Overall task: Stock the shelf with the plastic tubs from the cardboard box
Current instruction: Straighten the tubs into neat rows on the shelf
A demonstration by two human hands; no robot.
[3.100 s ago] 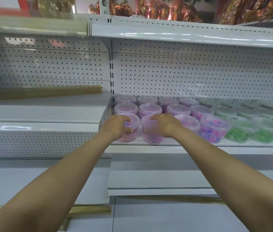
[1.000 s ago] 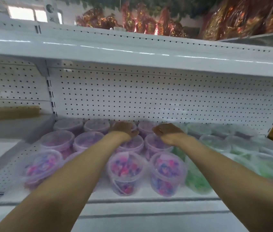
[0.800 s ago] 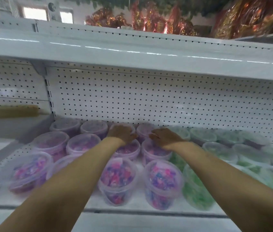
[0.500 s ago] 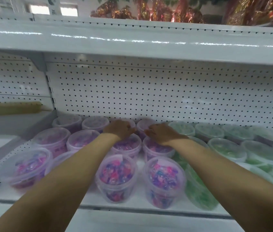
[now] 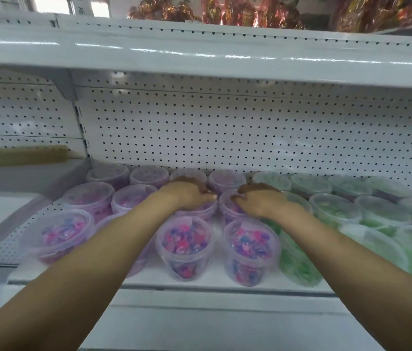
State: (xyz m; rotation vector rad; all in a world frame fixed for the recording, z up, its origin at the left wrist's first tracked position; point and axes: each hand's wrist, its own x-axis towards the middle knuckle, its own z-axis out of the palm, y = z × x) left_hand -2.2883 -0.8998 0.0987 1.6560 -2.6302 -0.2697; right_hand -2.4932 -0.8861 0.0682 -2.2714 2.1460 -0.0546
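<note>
Both bare forearms reached forward over the front edge of the white metal shelf [image 5: 200,281], whose white perforated back panel [image 5: 225,127] served as the reference landmark. The left hand [image 5: 187,195] lay palm-down on the lid of a clear round plastic tub of pink and purple pieces [image 5: 200,211] in the middle row, one row forward of the panel, its fingers curved over the lid's far rim. The right hand [image 5: 258,201] lay just beside it on the neighbouring clear tub of the same pink and purple pieces [image 5: 227,209], fingers likewise bent over the lid; whether either hand truly gripped its tub or merely pressed on it could not be told. Directly against the panel stood a back row of lidded tubs [image 5: 149,176], purple to the left and green to the right. Farthest from the panel, at the shelf's front edge, stood two clear tubs of pink and blue pieces [image 5: 184,247] between the forearms. Right of the hands, rows of clear tubs of green pieces [image 5: 334,209] extended along the panel. Above the panel ran a white upper shelf [image 5: 200,57] bearing shiny red-gold foil packages [image 5: 238,11].
</note>
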